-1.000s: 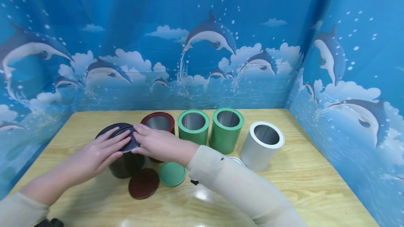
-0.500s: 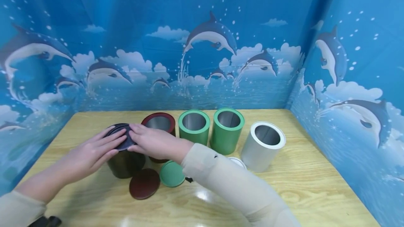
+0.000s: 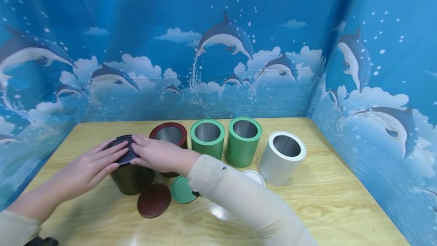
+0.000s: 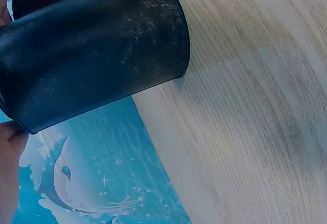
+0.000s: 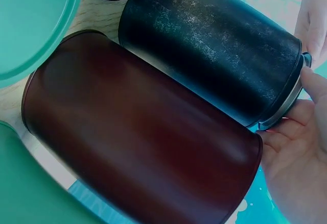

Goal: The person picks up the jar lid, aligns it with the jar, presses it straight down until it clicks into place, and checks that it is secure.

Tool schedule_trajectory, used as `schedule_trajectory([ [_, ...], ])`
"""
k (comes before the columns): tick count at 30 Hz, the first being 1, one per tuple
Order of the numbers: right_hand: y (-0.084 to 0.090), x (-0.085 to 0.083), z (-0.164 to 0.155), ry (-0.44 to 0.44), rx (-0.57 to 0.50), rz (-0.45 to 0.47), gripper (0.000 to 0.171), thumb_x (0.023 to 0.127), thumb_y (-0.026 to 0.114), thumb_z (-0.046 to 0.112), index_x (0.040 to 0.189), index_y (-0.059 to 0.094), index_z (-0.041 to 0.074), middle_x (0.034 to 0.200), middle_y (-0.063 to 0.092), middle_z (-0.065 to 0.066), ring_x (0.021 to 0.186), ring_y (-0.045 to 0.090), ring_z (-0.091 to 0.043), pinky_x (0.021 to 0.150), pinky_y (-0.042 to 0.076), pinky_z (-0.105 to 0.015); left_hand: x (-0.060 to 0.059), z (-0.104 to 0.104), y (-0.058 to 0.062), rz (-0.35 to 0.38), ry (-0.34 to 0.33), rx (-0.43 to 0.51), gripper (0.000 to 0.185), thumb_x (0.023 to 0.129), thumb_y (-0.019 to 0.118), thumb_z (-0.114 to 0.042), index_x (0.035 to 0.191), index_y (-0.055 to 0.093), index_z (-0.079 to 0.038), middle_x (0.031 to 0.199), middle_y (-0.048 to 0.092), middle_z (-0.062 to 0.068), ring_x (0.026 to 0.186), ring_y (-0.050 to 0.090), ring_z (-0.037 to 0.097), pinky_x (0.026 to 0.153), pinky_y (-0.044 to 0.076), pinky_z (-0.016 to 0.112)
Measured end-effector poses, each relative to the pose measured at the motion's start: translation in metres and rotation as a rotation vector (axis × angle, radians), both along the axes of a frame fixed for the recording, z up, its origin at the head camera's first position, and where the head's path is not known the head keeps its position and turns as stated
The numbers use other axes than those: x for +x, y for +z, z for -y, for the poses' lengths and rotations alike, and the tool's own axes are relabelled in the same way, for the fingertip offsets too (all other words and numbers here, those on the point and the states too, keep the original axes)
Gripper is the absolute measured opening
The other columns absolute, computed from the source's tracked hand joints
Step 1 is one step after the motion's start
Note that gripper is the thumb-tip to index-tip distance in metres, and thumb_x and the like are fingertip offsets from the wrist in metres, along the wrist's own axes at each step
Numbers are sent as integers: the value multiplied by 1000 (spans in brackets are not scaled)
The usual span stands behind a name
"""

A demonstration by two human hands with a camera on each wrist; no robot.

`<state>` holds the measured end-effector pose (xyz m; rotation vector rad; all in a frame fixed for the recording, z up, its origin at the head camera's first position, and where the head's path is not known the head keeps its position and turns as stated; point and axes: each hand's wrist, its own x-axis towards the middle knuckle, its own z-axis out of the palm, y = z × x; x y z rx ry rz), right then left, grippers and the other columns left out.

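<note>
A black can (image 3: 131,180) stands at the table's front left with a black lid (image 3: 120,148) lying on its mouth. My left hand (image 3: 89,167) lies flat on the lid from the left, fingers straight. My right hand (image 3: 154,155) presses the lid's right side with straight fingers. In the right wrist view the black can (image 5: 214,45) lies against the dark red can (image 5: 138,147). There the lid's edge (image 5: 305,60) sits at the can's rim, with a silver band still showing under it. The left wrist view shows the black can's side (image 4: 97,50) above the wooden table (image 4: 245,112).
A dark red can (image 3: 169,133), two green cans (image 3: 207,136) (image 3: 244,140) and a white can (image 3: 282,156) stand open in a row. A red lid (image 3: 154,200), a green lid (image 3: 182,190) and a white lid (image 3: 255,177) lie in front. Blue dolphin-printed walls surround the table (image 3: 341,200).
The black lid has gone from offset and tilted to lying over the can's mouth. Both hands moved slightly left with it and stay on top.
</note>
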<state>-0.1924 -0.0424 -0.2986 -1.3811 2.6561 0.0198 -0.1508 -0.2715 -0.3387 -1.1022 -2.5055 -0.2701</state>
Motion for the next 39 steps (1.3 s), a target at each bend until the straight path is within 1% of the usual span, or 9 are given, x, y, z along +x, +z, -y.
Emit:
schedule_trajectory([
  [2, -1, -2, 1, 1, -5, 4, 61, 98, 29, 47, 149, 21, 15, 156, 8, -1, 139, 5, -6, 108, 14, -15, -1, 1, 0, -2, 2, 0, 50, 94, 57, -21, 142, 43, -20, 147, 35, -6, 139, 19, 14, 106, 5, 14],
  [8, -1, -5, 4, -6, -11, 23, 62, 97, 30, 49, 149, 20, 17, 155, 7, 1, 139, 4, -4, 107, 15, -15, -2, 3, 1, 24, 21, -15, 50, 94, 56, -20, 142, 42, -21, 147, 34, -6, 139, 21, 20, 109, 9, 21],
  [11, 0, -6, 6, -15, 1, 26, 62, 97, 30, 49, 149, 19, 18, 155, 7, 2, 138, 4, -4, 107, 15, -15, -3, 4, 2, 7, 8, -20, 50, 94, 57, -20, 141, 43, -20, 147, 34, -6, 139, 20, 17, 107, 6, 15],
  [15, 2, -7, 9, -27, 25, 28, 62, 96, 30, 50, 149, 20, 19, 155, 7, 3, 139, 4, -3, 108, 15, -15, -4, 5, 3, -12, -2, -30, 50, 94, 57, -20, 141, 43, -20, 147, 34, -6, 139, 18, 13, 105, 4, 12],
  [25, 5, -8, 15, -58, 49, 68, 61, 96, 33, 49, 149, 22, 21, 155, 8, 5, 138, 4, -3, 108, 15, -15, -6, 7, -1, -37, -17, -12, 49, 94, 56, -21, 141, 43, -22, 148, 31, -9, 139, 18, 12, 106, 4, 12],
  [29, 4, -10, 18, -76, 74, 70, 60, 96, 33, 49, 149, 23, 22, 155, 8, 5, 139, 4, -3, 108, 14, -15, -6, 6, -1, -21, -2, -17, 49, 94, 56, -20, 141, 43, -21, 147, 34, -6, 138, 18, 12, 106, 5, 13],
  [34, 2, -13, 23, -90, 107, 93, 59, 96, 33, 50, 148, 25, 23, 155, 10, 6, 139, 6, -3, 108, 14, -15, -3, 4, -1, -8, 15, -29, 49, 93, 57, -20, 141, 44, -20, 144, 40, 0, 138, 17, 6, 106, 4, 12],
  [37, 1, -13, 26, -93, 123, 107, 58, 96, 33, 50, 148, 25, 24, 155, 10, 7, 138, 6, -2, 108, 14, -14, -2, 3, -1, -5, 11, -20, 48, 93, 58, -18, 139, 46, -16, 142, 43, 4, 138, 17, 7, 106, 4, 12],
  [39, 1, -13, 26, -96, 133, 112, 58, 96, 33, 50, 148, 25, 24, 154, 9, 8, 138, 5, -2, 108, 14, -14, -1, 1, -1, 0, 25, -8, 47, 93, 58, -17, 139, 47, -14, 140, 45, 6, 138, 17, 7, 106, 4, 11],
])
